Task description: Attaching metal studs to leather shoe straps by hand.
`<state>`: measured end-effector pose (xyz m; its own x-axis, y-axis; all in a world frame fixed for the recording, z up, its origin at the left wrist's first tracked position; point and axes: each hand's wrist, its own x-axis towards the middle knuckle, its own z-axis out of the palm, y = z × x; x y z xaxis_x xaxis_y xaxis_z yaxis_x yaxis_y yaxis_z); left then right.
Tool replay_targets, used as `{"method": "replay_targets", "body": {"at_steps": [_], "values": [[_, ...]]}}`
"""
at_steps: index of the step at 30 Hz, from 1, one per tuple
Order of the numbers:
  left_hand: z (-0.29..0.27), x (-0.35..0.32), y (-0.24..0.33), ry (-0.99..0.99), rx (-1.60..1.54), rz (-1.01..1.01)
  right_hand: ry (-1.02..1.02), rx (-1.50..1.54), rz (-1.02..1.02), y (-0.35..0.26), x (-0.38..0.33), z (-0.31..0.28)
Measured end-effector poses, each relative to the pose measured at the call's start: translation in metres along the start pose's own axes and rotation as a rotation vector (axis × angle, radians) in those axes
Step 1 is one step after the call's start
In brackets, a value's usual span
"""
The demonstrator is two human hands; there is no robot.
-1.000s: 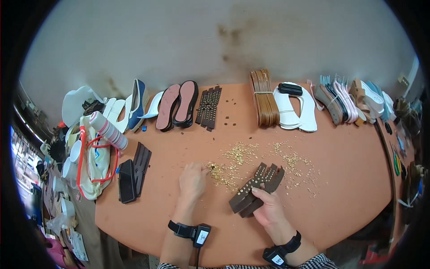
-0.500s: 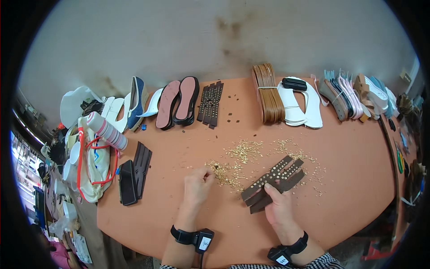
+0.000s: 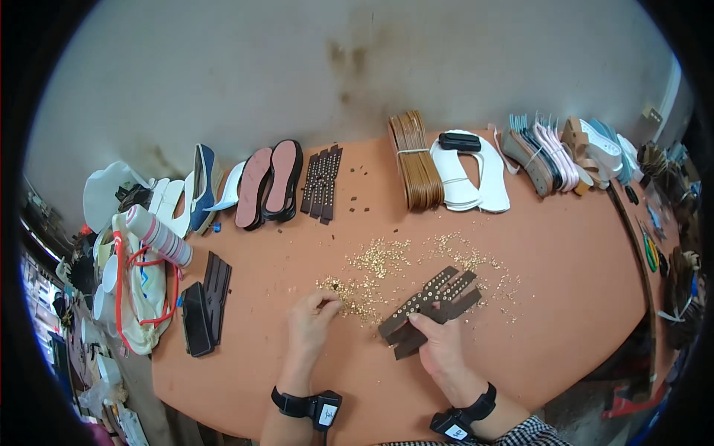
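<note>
At your far left, the cup (image 3: 158, 236) is leaning against the bag (image 3: 152, 316), and the case (image 3: 195, 321) is lying beside the black straps (image 3: 217, 286), seemingly set aside to leave the middle of the table (image 3: 357, 394) for your hands. The pink soles (image 3: 256, 182) are lying side by side near the wall. Your left hand (image 3: 312, 320) is hovering at the near edge of the gold studs (image 3: 379, 258), thumb and forefinger sitting narrow, perhaps for handling such small bits; you are hiding the gap, so I cannot tell whether they are gripping one. Behind, a studded set (image 3: 322, 186) is lying flat. The studs are spreading in loose heaps, probably so that single ones are staying easy to reach. The brown bundle (image 3: 414, 160) is standing at the back, a band holding it together. In front, you are holding the strap piece (image 3: 428, 297) tilted over the table, its arms fanning away; your right hand (image 3: 440, 343) is clamping its near side, thumb on top, likely keeping the studded face up. Farther right, the white soles (image 3: 492, 182) are lying under a black box (image 3: 459, 141), and the wedges (image 3: 532, 160) are standing bunched.
</note>
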<state>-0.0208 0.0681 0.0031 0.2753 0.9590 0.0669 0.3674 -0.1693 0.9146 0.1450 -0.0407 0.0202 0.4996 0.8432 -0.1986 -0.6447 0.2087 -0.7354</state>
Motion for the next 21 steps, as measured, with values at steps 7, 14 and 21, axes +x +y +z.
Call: {"method": "replay_targets", "body": {"at_steps": [7,14,21], "values": [[0.011,-0.012,0.019,-0.158,-0.447,-0.074,-0.019,-0.027,0.04,0.006,-0.003,-0.002],[0.026,-0.029,0.039,-0.278,-0.611,-0.053,0.016,-0.028,0.03,0.003,-0.005,0.004],[0.038,-0.03,0.037,-0.233,-0.277,0.291,0.006,-0.024,-0.046,0.002,-0.009,0.008]]}}
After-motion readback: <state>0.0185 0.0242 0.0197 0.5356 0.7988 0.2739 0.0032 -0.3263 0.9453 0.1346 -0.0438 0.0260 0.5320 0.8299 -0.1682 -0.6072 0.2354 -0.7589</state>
